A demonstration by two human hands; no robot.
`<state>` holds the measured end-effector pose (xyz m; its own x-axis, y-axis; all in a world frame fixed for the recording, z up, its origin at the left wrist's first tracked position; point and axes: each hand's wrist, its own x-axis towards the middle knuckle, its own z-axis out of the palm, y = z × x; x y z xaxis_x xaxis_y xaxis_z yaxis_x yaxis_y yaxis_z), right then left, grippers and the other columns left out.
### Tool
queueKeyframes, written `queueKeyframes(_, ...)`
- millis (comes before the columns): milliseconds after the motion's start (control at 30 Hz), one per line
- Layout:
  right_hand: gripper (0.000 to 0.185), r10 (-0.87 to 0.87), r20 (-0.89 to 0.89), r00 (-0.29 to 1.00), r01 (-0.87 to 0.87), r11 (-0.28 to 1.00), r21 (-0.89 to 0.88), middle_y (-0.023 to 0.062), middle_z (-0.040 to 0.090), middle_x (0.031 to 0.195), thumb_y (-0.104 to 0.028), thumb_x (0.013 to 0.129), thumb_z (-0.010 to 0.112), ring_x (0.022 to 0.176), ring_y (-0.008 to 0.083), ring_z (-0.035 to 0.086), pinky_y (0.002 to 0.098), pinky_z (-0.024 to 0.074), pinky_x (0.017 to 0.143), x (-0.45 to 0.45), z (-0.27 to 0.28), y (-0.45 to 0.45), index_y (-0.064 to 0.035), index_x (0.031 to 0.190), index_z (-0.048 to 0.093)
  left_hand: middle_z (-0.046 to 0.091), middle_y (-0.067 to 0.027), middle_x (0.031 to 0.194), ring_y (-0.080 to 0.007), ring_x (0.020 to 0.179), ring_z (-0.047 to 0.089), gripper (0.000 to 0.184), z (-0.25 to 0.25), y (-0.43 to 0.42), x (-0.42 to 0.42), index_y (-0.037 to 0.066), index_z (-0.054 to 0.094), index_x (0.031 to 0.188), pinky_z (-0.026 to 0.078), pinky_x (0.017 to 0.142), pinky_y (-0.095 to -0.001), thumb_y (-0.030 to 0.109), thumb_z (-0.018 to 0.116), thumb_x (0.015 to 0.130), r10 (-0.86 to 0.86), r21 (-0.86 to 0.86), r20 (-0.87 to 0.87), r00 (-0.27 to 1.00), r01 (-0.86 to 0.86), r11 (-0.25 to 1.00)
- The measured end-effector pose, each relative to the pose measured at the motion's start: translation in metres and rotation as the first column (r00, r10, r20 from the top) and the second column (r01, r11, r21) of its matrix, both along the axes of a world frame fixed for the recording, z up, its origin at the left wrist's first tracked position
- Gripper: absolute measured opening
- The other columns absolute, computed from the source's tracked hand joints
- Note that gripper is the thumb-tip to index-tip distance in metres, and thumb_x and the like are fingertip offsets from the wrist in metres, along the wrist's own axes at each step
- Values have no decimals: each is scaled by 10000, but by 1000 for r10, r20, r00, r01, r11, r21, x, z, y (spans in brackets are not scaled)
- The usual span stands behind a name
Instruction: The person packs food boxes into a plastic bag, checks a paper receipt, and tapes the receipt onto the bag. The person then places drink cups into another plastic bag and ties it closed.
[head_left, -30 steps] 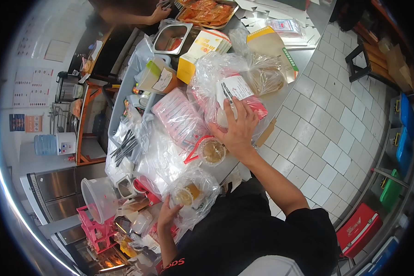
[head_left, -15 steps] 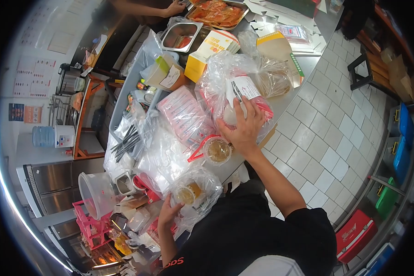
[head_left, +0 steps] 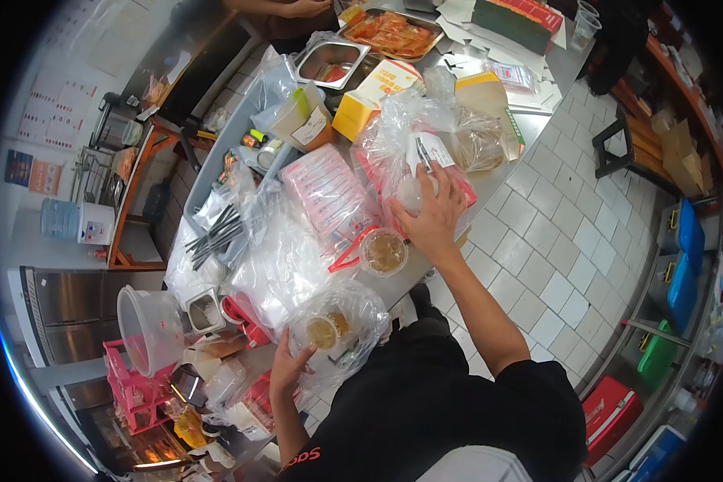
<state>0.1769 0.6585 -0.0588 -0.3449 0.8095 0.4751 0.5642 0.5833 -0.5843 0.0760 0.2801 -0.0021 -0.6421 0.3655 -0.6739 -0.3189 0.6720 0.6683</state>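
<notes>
My right hand (head_left: 432, 217) curves over a clear plastic bag (head_left: 406, 120), thumb and fingers apart around its side. A printed paper slip (head_left: 432, 150) lies on that bag, by the fingertips, and a whitish round thing shows under the hand. Just below stands a lidded cup (head_left: 383, 251) of brownish contents, a red strap beside it. My left hand (head_left: 287, 368) is at the left edge of another clear plastic bag (head_left: 361, 321), fingers bent against it. Inside this bag are a cup with a yellowish lid (head_left: 322, 332) and something brown; its fingertips are partly hidden.
Pink-patterned packets (head_left: 329, 193), black straws (head_left: 215, 233) and a grey-blue tub (head_left: 217, 161) crowd the table. Behind are a yellow-white box (head_left: 377, 92) and a metal tray of orange food (head_left: 392, 34). Another person's hand (head_left: 307, 8) shows at top. A clear bucket (head_left: 150, 329) stands lower left.
The camera view has shifted slightly. My left hand's fingers have moved a little across the bag's edge. My right hand stays on its bag. The other person's hand has drawn away from the food tray.
</notes>
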Motion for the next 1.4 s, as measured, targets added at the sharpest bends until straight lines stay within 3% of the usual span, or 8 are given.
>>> queueKeyframes(133, 641, 0, 57, 998, -5, 996, 92, 133, 521, 1333, -462, 777, 734, 1205, 356, 467, 559, 309, 1020, 4, 60, -46, -86, 1276, 586, 588, -144, 1157, -133, 689, 581, 954, 21, 7, 3, 25, 118, 1550, 526, 473, -273, 103, 731, 822, -42, 7, -118, 992, 43, 999)
queueKeyframes(167, 592, 246, -97, 964, -248, 969, -6, 157, 543, 1308, -420, 808, 725, 1207, 370, 481, 526, 339, 1023, 2, 68, -66, -79, 1270, 586, 588, -144, 1157, -133, 689, 581, 954, 23, 5, 2, 25, 118, 1550, 526, 473, -273, 103, 731, 822, -26, 17, -111, 993, 28, 999)
queueKeyframes(267, 413, 714, -279, 643, -765, 616, -186, 188, 619, 1138, -301, 847, 706, 1108, 367, 562, 439, 467, 921, -3, 79, -137, -55, 1167, 618, 559, -182, 1297, -149, 795, 606, 906, 27, 4, 4, 121, 123, 1568, 531, 493, -267, 66, 679, 856, -25, 123, -289, 957, 63, 990)
queueKeyframes(333, 387, 956, -40, 290, -862, 242, -446, 183, 604, 1098, -275, 833, 709, 1090, 358, 566, 443, 494, 872, -7, 68, -166, -50, 1131, 607, 560, -174, 1300, -146, 788, 603, 904, 31, 5, 1, 129, 121, 1570, 528, 495, -262, 65, 676, 859, -26, 176, -352, 936, 94, 980)
queueKeyframes(433, 360, 950, 242, 199, -834, 294, -467, 171, 573, 1130, -204, 818, 672, 1117, 371, 543, 466, 495, 896, -16, 44, -189, -63, 1136, 583, 625, -148, 1202, -124, 713, 588, 902, 41, -2, -1, 127, 122, 1570, 513, 504, -265, 73, 676, 860, 33, 238, -349, 937, 55, 970)
queueKeyframes(567, 748, 813, 573, 103, -759, 437, -483, 200, 458, 1338, -364, 771, 777, 1220, 396, 475, 492, 492, 921, -21, 81, -180, -102, 1387, 444, 683, -143, 894, -125, 566, 560, 931, 49, -16, -8, 101, 147, 1562, 504, 527, -305, 135, 719, 828, -27, 192, -400, 916, 112, 975)
queueKeyframes(800, 855, 797, 599, 82, -774, 429, -465, 210, 459, 1300, -287, 625, 847, 1198, 401, 484, 514, 521, 888, -45, 53, -225, -149, 1377, 465, 660, -288, 988, -382, 859, 673, 996, 54, -31, -10, 86, 111, 1559, 510, 831, -408, 187, 732, 786, -188, 129, -448, 874, 271, 954)
queueKeyframes(1400, 718, 707, 705, 54, -686, 540, -489, 207, 510, 1190, -200, 639, 807, 1156, 418, 519, 497, 449, 981, -38, 100, -200, -102, 1279, 496, 632, -296, 780, -458, 784, 636, 992, 64, -34, -6, 17, 57, 1540, 487, 770, -502, 81, 623, 728, -292, -177, -534, 793, 233, 956)
